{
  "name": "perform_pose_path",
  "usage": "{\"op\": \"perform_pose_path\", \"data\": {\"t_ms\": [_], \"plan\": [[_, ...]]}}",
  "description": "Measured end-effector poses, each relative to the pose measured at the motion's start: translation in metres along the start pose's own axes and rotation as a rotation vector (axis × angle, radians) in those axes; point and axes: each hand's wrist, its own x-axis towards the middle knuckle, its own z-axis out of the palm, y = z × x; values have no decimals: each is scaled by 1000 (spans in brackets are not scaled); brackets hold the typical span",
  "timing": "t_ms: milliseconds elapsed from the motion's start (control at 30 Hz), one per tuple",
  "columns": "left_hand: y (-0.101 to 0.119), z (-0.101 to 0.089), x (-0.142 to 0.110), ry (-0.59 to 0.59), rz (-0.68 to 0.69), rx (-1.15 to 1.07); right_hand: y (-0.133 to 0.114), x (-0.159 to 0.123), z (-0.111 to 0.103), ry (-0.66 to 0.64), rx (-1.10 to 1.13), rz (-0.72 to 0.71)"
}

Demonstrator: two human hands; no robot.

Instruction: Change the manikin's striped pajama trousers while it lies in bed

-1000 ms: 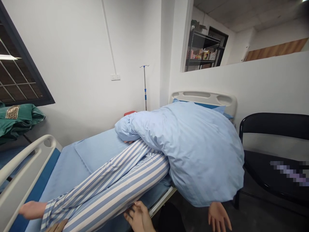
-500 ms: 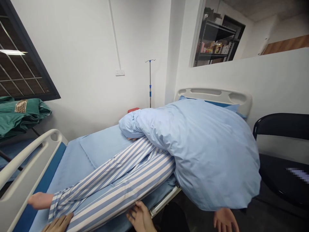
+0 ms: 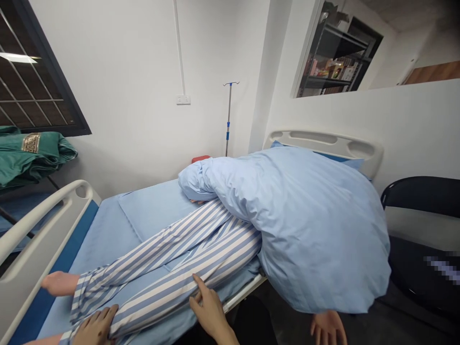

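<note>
A manikin-like figure in blue-and-white striped trousers [image 3: 158, 287] lies on the bed, its upper body covered by a puffed light-blue quilt [image 3: 305, 215]. My left hand [image 3: 95, 327] is wrapped over the near lower leg, close to the trouser cuff. Beside the near knee, my right hand [image 3: 210, 306] is open, its index finger stretched out and touching the striped cloth. The far bare foot [image 3: 61, 283] points toward the footboard. Below the quilt's near edge hangs the figure's hand [image 3: 328, 328], palm showing. The near foot is out of frame.
The bed has a cream footboard [image 3: 43, 225] on the left and a headboard [image 3: 327, 139] at the back. A drip stand [image 3: 229, 120] rises behind it. To the right stands a black chair [image 3: 424, 239]; green cloth [image 3: 36, 155] lies at the left.
My left hand has come further into view over the lower leg, which now shows bare skin beyond the cuff. My right hand has risen from beneath the leg onto its side. The view has shifted.
</note>
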Motion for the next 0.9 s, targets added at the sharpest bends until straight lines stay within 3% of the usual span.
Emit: {"op": "perform_pose_path", "data": {"t_ms": [100, 233, 400, 533, 900], "plan": [[12, 16, -2, 46, -41, 62, 6, 3, 15, -71, -105, 33], [25, 26, -5, 96, -99, 101, 13, 2, 27, -66, -218, 50], [34, 26, -6, 154, -147, 102, 9, 0, 23, -168, -246, 41], [39, 26, -8, 189, -186, 88, 6, -1, 22, -168, -299, 31], [51, 23, -16, 147, -257, 37, 12, -1, 19, -220, -225, -58]]}}
